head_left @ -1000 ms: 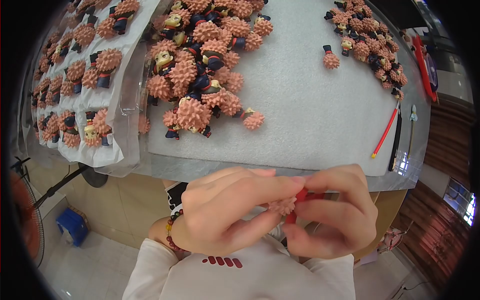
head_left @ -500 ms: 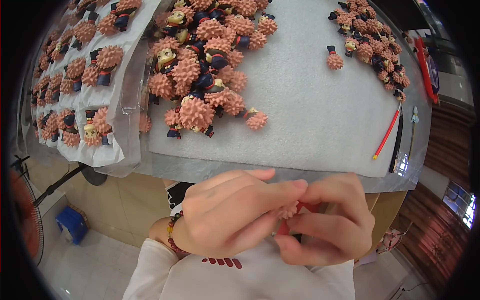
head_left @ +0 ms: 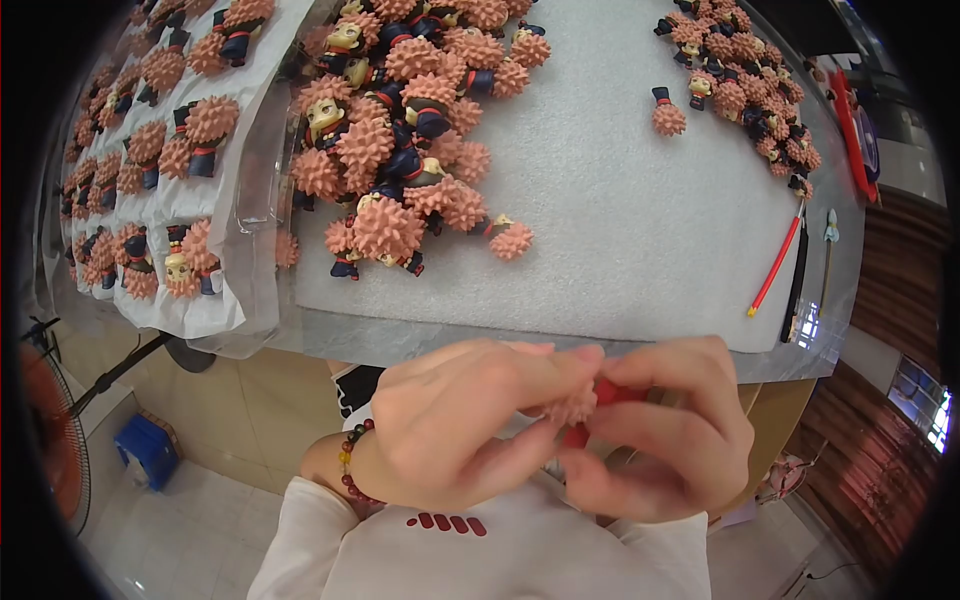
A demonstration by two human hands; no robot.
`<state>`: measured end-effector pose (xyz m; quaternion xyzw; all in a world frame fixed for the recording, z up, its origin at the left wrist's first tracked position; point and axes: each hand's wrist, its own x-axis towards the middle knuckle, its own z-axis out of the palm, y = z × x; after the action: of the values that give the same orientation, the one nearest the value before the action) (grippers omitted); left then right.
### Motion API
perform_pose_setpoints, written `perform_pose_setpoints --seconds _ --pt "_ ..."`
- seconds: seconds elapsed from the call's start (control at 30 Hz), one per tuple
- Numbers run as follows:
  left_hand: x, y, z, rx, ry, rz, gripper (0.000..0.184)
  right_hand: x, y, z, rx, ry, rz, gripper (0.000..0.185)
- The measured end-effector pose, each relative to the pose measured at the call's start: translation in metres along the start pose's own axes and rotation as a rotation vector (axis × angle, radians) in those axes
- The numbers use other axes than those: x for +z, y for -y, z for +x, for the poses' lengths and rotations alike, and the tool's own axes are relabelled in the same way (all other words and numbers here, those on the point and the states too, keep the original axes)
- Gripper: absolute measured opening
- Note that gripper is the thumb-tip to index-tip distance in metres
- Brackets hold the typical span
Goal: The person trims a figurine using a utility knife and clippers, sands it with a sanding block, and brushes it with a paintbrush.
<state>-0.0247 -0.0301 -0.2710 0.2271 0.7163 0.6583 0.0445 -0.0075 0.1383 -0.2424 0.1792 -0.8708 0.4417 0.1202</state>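
Observation:
Close to my body, just off the table's front edge, both of my hands meet. My left hand (head_left: pixel 465 420) is closed around a small figurine (head_left: pixel 572 403); its pink spiky hair shows between the fingers, while the rest is covered. My right hand (head_left: pixel 680 430) pinches a small red piece (head_left: pixel 622 392) against that figurine. Most of the red piece is hidden by the fingers, so its kind is unclear. A beaded bracelet (head_left: pixel 346 462) circles my left wrist.
Many similar figurines (head_left: pixel 385 228) lie heaped on the white foam sheet (head_left: pixel 600 230). Another pile (head_left: pixel 745 90) is at the back right. Plastic-lined trays (head_left: pixel 225 305) of figurines stand left. A red stick (head_left: pixel 774 268) and thin brushes (head_left: pixel 829 250) lie right.
My hands have shifted slightly and turned a little. More of the figurine's pink hair and of the red piece now shows between the fingers. The piles look unchanged.

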Motion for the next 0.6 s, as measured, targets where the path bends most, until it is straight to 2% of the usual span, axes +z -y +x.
perform_pose_setpoints --seconds 0.1,0.2,0.5,0.6 --pt "-0.002 0.004 -0.001 0.004 0.003 0.033 0.035 0.005 -0.002 -0.002 -0.007 -0.050 -0.053 0.033" --pt "-0.001 0.006 -0.003 0.021 -0.002 -0.022 0.036 0.003 0.003 -0.004 0.039 -0.019 0.004 0.033" --pt "0.000 0.005 -0.003 0.016 -0.006 -0.012 0.032 -0.006 -0.004 0.000 -0.022 0.078 0.024 0.035" --pt "0.008 0.005 -0.001 -0.039 -0.142 -0.069 0.032 -0.002 -0.009 -0.002 -0.028 0.028 -0.002 0.034"
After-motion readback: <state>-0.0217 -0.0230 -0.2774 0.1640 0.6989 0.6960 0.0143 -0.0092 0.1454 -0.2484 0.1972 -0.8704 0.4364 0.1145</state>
